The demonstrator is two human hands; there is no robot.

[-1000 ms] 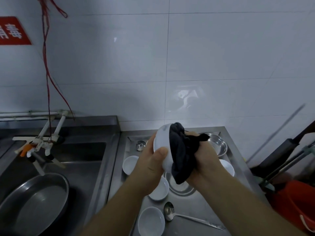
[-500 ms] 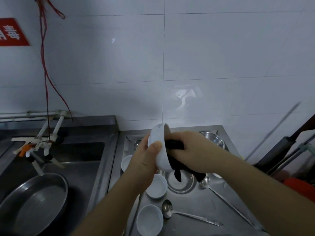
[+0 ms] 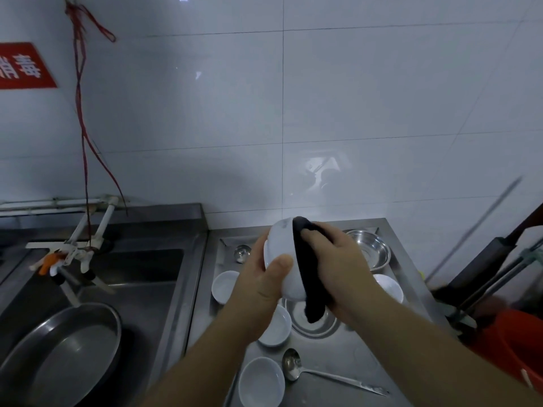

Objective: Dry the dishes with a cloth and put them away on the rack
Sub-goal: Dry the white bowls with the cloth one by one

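Observation:
My left hand grips a white bowl tilted on its side above the steel drainboard, thumb across its outer wall. My right hand holds a dark cloth against the bowl's open side, fingers curled over the rim. The cloth's end hangs down below the bowl. On the drainboard lie several small white bowls, a steel ladle, a steel bowl at the back and a steel plate under my hands. No rack shows in this view.
A sink on the left holds a large steel basin; a tap with white pipes hangs over it. An orange bucket and dark handles stand at the right. Tiled wall behind.
My right hand has slid the cloth round the bowl's rim, and the bowl has turned a little in my left hand. Both hands stay above the drainboard.

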